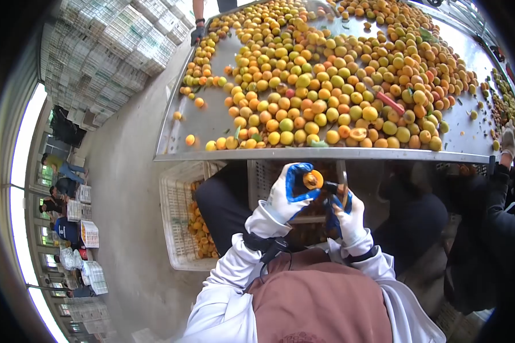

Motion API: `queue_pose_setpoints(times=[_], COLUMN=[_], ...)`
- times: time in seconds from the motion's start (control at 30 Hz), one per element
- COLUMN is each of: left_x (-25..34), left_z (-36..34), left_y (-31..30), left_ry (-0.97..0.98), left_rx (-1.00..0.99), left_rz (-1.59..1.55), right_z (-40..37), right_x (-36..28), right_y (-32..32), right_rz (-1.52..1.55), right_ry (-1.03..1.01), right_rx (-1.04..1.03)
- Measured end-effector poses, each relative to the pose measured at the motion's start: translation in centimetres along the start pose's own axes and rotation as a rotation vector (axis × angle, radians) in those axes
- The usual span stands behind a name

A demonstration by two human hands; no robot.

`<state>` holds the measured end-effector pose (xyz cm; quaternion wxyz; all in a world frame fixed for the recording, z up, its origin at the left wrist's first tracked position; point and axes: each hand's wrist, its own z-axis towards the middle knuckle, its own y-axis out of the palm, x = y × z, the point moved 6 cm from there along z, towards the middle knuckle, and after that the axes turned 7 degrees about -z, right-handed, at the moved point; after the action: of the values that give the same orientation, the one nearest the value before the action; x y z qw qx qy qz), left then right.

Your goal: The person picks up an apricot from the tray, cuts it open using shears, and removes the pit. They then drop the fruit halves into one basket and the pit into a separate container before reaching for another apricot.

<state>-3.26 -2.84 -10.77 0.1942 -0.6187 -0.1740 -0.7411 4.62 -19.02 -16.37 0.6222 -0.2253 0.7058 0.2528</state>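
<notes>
My left hand [290, 193], in a white glove with a blue palm, grips a cut apricot [313, 179] between thumb and fingers, its opened face showing a dark middle. Close to its right, my right hand [347, 214], gloved alike, is closed around a small hand tool [330, 187]. A dark part of the tool points at the apricot; its exact kind I cannot make out. Both hands are above my lap, just in front of the metal table [234, 154]. Many yellow-orange apricots [303, 80] lie heaped on that table.
A red-handled object [390, 103] rests among the fruit. Below the table edge stands a white crate [174, 228] holding apricot pieces. A co-worker's gloved hand [508, 140] is at the right, another gloved hand [198, 34] at the far left corner. Stacked crates [120, 46] line the wall.
</notes>
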Motion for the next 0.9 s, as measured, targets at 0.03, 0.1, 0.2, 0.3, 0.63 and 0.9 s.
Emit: queue_pose_setpoints(times=[0.03,0.1,0.2,0.3,0.63,0.9], left_x=[-0.5,-1.0,-1.3,-1.9,-6.1,-10.0], left_z=[-0.5,-1.0,-1.2,-1.3,-2.6,-3.7], left_y=[0.2,0.3,0.3,0.3,-1.3,-1.6], left_ry=[-0.04,-0.004,0.038,0.038,-0.644,-0.774], left_rx=[-0.024,-0.017,-0.03,-0.083,-0.181,0.216], left_rz=[0.056,0.116,0.202,0.246,-0.346,-0.816], right_z=[0.0,0.7,1.0,1.4,1.8,0.0], right_x=[-0.8,-1.5,-1.5,-0.1,-1.6,-0.6], right_y=[0.8,1.6,1.7,1.8,2.6,2.4], right_rz=[0.012,0.005,-0.021,-0.06,-0.569,-0.346], right_ry=[0.002,-0.004,0.04,0.022,-0.237,0.057], right_rx=[-0.006,-0.011,-0.037,-0.035,-0.162,-0.077])
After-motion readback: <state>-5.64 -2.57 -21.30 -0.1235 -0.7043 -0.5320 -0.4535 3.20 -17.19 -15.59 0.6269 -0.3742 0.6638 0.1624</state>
